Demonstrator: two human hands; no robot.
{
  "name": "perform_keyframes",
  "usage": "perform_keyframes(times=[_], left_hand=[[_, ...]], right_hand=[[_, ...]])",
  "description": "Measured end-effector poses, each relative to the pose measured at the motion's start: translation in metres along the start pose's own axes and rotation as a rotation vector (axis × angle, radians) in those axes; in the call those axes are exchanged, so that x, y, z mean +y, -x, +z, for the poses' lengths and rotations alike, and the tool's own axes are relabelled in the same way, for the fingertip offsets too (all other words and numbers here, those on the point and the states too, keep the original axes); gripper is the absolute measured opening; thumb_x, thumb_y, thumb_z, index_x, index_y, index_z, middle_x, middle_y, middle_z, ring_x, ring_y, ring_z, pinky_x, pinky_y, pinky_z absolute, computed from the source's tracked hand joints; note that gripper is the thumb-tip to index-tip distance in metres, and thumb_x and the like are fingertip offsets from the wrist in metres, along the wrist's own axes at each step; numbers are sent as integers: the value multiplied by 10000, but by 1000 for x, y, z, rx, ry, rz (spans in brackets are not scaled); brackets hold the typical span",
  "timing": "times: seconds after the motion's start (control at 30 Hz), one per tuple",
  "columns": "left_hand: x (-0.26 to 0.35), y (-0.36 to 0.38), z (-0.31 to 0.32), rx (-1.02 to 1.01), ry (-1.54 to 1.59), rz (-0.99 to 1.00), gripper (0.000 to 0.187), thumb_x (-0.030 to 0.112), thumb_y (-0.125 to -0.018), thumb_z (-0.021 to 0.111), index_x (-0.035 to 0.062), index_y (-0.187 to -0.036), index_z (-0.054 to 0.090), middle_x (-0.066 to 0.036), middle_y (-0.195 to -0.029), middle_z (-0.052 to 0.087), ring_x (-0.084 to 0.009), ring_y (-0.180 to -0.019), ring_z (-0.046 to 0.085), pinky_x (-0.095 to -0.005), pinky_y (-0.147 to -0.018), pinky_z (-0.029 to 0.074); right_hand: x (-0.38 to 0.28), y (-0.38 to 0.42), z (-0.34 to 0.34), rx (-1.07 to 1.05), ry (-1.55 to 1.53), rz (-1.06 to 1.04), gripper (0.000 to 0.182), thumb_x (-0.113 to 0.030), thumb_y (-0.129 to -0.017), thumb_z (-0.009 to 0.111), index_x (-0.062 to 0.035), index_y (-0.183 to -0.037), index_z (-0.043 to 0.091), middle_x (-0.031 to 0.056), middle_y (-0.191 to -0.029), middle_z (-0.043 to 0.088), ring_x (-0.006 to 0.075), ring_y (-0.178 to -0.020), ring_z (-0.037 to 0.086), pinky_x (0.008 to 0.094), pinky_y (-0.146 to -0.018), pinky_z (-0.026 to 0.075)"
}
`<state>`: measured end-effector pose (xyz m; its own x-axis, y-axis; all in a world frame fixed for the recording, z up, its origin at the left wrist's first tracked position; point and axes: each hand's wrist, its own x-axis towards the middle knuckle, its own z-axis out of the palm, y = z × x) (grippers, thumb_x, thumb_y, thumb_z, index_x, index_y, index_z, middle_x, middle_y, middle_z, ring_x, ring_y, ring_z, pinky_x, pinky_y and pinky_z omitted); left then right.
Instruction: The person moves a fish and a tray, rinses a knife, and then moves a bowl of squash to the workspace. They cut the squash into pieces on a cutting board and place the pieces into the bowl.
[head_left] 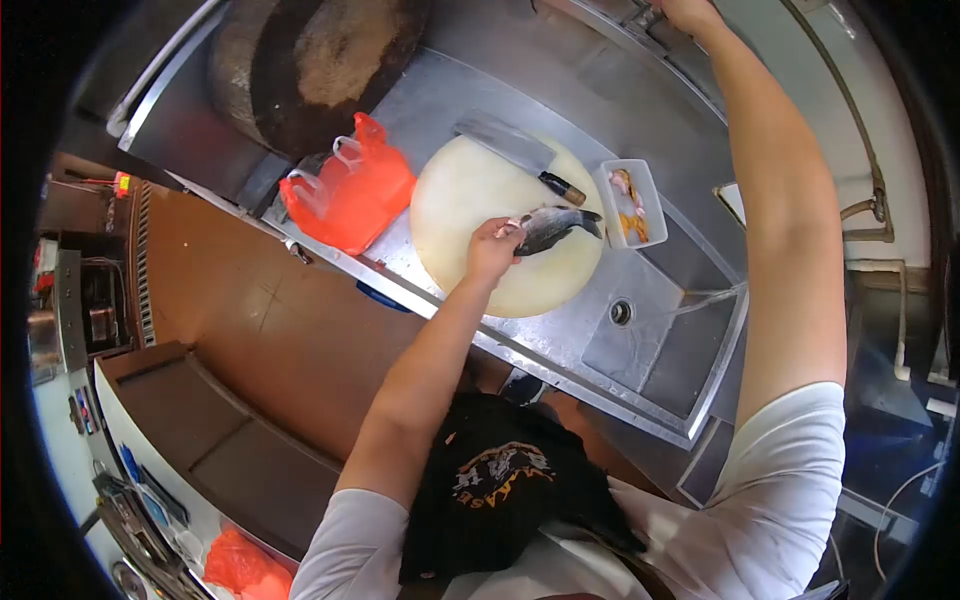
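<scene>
A dark, silvery fish [552,228] lies on a round, pale cutting board [450,200]. My left hand [492,248] is closed on the fish at its left end, and the tail points right. Behind the fish rests a cleaver [505,142] with a dark handle, its broad blade toward the back. My right hand [690,12] is stretched far up to the top edge of the view, near metal fittings; its fingers are mostly cut off, so what it touches cannot be made out. A clear plastic container [655,205] with pink and yellow pieces stands right of the board.
A red plastic bag [355,195] sits left of the board on the steel counter. Behind it stands a large, round, stained wooden block [330,60]. Water runs toward a drain [621,312] in the sink at the right. Another red bag [245,565] is at the lower left.
</scene>
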<state>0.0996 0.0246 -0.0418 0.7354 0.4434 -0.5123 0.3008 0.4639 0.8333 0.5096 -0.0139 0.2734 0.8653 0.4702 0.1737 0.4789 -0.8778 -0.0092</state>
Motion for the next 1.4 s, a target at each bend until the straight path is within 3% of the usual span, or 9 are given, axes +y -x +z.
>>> perform_keyframes(times=[0.17,0.27,0.33,0.43,0.5,0.7,1.07,1.13,1.4], left_hand=[[-11,-4,-70,-36,-272,44,408,222,-864,758,25,-1202,644,-54,-988,686,-129,-812,654,-272,-608,561],[-5,2,-89,-49,-313,100,440,258,-866,757,26,-1221,641,-52,-989,684,-130,-825,654,-267,-606,556],[3,19,-81,29,-322,115,429,252,-863,753,27,-1211,642,-58,-983,684,-130,-813,657,-266,-603,551],[6,31,-77,45,-313,68,380,207,-846,760,14,-1154,648,-72,-957,680,-142,-731,651,-271,-577,550],[8,38,-80,-4,-293,-5,349,184,-836,764,7,-1116,652,-77,-940,677,-150,-704,648,-274,-576,555],[-20,34,-75,-99,-363,46,235,191,-871,723,32,-1038,680,-49,-953,672,-154,-638,648,-267,-547,511],[-60,67,-88,462,-530,308,434,252,-839,736,52,-1217,665,-200,-1134,698,-334,-1046,674,-376,-915,517],[-76,67,-103,513,-632,357,469,188,-890,686,43,-1326,590,-107,-1159,659,-166,-741,663,-306,-647,541],[-137,130,-182,504,-222,180,339,128,-908,642,42,-1235,630,-62,-964,665,-140,-762,637,-287,-639,527]], right_hand=[[69,-63,4,49,503,-409,361,-408,-877,668,-63,-950,747,186,-886,720,322,-866,685,437,-794,525],[104,-8,-109,425,-359,-25,323,-390,-856,704,-77,-921,755,117,-751,684,232,-647,615,406,-573,484],[189,-5,-141,520,202,-486,302,-342,-893,672,-52,-977,662,132,-867,725,287,-774,704,389,-690,545],[224,118,-164,385,-1320,200,436,-150,-991,603,96,-1330,484,152,-1286,589,245,-1177,597,336,-966,533],[267,224,-133,155,-1332,168,494,-272,-945,694,79,-1260,548,158,-1204,610,179,-1095,614,244,-882,548],[119,421,24,-66,-958,339,425,-298,-953,667,-88,-1302,546,-36,-749,522,44,-575,473,226,-461,368],[56,596,208,-352,-904,66,430,-239,-988,616,-37,-1357,525,76,-872,630,82,-671,566,261,-565,475],[56,594,196,-379,-980,111,427,-222,-990,612,-28,-1358,519,70,-857,626,79,-663,564,256,-557,473],[15,532,-6,247,-1585,-185,330,-219,-1053,481,-49,-1336,475,40,-808,566,86,-590,500,220,-492,417]])
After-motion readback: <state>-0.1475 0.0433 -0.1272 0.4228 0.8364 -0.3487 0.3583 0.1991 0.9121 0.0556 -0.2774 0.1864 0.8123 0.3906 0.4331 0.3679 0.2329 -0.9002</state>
